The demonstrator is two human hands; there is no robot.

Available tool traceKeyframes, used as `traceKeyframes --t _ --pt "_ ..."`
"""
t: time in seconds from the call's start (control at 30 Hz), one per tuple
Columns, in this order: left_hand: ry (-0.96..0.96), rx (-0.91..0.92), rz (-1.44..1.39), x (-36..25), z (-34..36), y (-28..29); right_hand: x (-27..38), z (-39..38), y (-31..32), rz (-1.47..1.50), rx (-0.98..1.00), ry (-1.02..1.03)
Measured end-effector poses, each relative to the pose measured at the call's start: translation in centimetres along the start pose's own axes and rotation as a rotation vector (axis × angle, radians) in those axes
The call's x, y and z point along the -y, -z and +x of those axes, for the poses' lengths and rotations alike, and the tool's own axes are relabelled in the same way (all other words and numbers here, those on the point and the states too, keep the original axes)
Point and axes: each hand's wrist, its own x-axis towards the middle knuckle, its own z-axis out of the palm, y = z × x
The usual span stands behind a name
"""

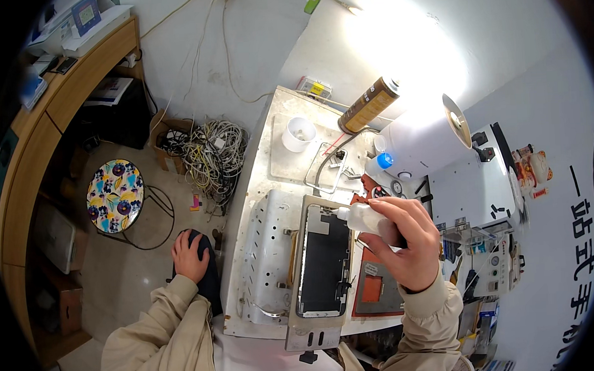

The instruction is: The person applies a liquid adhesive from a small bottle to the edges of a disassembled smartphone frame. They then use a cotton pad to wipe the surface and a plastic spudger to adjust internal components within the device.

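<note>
My right hand (pixel 411 241) is closed round a small whitish squeeze bottle (pixel 365 219), tilted with its nozzle to the left. The nozzle is over the upper right edge of an opened phone (pixel 322 267), whose black battery area and parts along the right side show. The phone lies in a metal holding fixture (pixel 303 334) with a black knob at its near end. Left of that stands a perforated silver metal housing (pixel 267 253). My left hand (pixel 190 256) rests on my knee, fingers lying over dark cloth, holding nothing.
On the worktable (pixel 277 110) stand a white cup (pixel 299 134), a brown spray can (pixel 370 106), a blue-capped bottle (pixel 380 162) and a white cylindrical machine (pixel 421 143). A red and grey mat (pixel 374 288) lies right. Cable coils (pixel 216 152) and a patterned stool (pixel 115 197) stand left.
</note>
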Motion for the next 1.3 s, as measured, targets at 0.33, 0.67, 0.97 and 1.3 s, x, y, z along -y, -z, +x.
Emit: traceKeyframes --t 0.33,0.67,0.97,1.3 --pt "-0.004 0.002 -0.005 0.2 0.0 -0.2 0.1 0.0 0.2 -0.024 -0.004 -0.002" --pt "0.009 0.021 0.009 0.2 0.0 -0.2 -0.1 -0.5 0.7 -0.012 -0.006 -0.034" --pt "0.005 0.013 0.003 0.1 0.1 0.0 -0.2 -0.7 0.8 -0.018 -0.004 -0.028" --pt "0.006 0.021 0.008 0.2 0.1 -0.1 -0.6 -1.0 0.9 -0.019 0.007 -0.040"
